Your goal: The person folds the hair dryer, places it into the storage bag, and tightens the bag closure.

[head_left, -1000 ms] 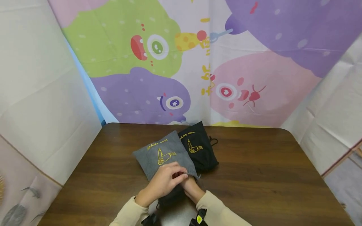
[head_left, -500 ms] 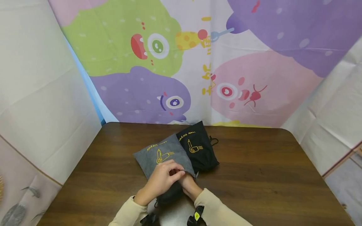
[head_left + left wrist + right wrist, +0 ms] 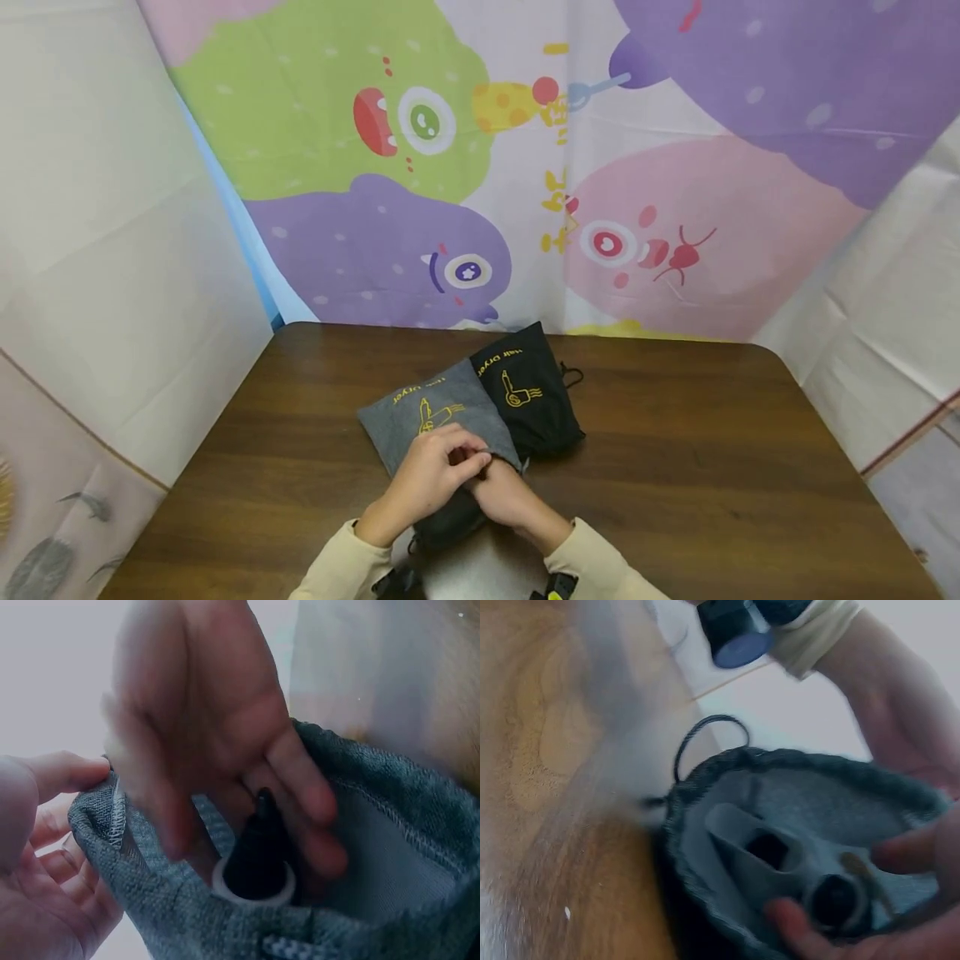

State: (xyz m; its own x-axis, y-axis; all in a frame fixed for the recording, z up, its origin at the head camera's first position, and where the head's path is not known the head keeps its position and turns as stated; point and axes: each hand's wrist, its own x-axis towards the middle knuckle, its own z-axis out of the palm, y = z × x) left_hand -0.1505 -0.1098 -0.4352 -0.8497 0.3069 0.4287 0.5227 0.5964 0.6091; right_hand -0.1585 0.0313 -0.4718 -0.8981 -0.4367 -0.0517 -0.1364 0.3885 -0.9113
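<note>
A grey drawstring bag (image 3: 393,429) printed "Hair Dryer" lies on the table with its mouth towards me. My left hand (image 3: 423,475) pinches the rim of the mouth, thumb outside in the left wrist view. Inside the mouth is my right hand (image 3: 217,712), its fingers spread loosely around a black tapered part (image 3: 255,859) with a white ring; a firm hold is not visible. The right wrist view shows a grey flattened nozzle (image 3: 735,832) and a round dark end (image 3: 832,900) in the bag, with right fingertips beside the latter.
A black drawstring bag (image 3: 540,417) with the same print lies at the right, partly under the grey one. Brown wooden table (image 3: 712,467) surrounds both bags. A cartoon-printed cloth (image 3: 525,292) hangs behind its far edge.
The right wrist has swung slightly to the right, and more of the back of the right hand shows at the bag's mouth. The grey bag's far end has sunk a little. The left hand stays put.
</note>
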